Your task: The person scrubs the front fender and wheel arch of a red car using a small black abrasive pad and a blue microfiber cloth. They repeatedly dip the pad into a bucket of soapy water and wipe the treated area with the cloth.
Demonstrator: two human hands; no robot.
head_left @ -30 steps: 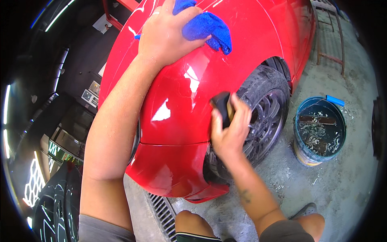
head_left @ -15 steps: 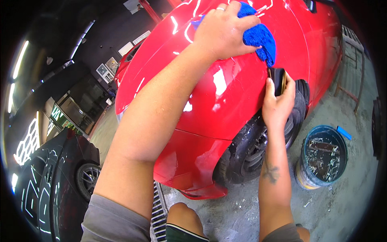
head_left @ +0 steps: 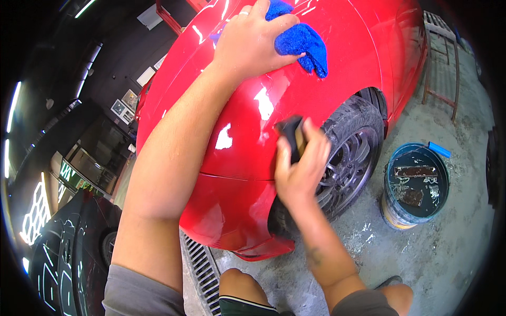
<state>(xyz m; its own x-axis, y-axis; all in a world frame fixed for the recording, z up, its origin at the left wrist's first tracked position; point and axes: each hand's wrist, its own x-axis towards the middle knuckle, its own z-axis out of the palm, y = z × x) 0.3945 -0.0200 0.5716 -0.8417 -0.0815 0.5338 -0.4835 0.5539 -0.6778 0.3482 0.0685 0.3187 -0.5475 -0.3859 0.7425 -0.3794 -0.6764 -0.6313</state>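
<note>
We have a black block (head_left: 291, 130) with a yellowish-brown side near the middle of the frame, pinched between the thumb and fingers of the right hand (head_left: 301, 171). Both are blurred, so we cannot tell whether the block touches the red front fender (head_left: 245, 155) behind it. Toward the top of the frame, the left hand (head_left: 253, 47) spreads over a bunched blue terry cloth (head_left: 303, 46), gripping it against the glossy red bodywork.

The work looks to us to be under way, with both the block and the cloth in use. Fine streaks show on the paint below the cloth, so that area seems unfinished; elsewhere we cannot tell treated paint from untreated.

Just right of the block sits the front wheel (head_left: 350, 166). At right centre, a bucket (head_left: 391, 204) holds dark liquid and a brown bar (head_left: 415, 171), with a blue grip (head_left: 439, 149) at its rim. A metal stand (head_left: 441, 97) is upper right, a floor grate (head_left: 204, 266) bottom centre-left, and a black car (head_left: 68, 253) lower left.
</note>
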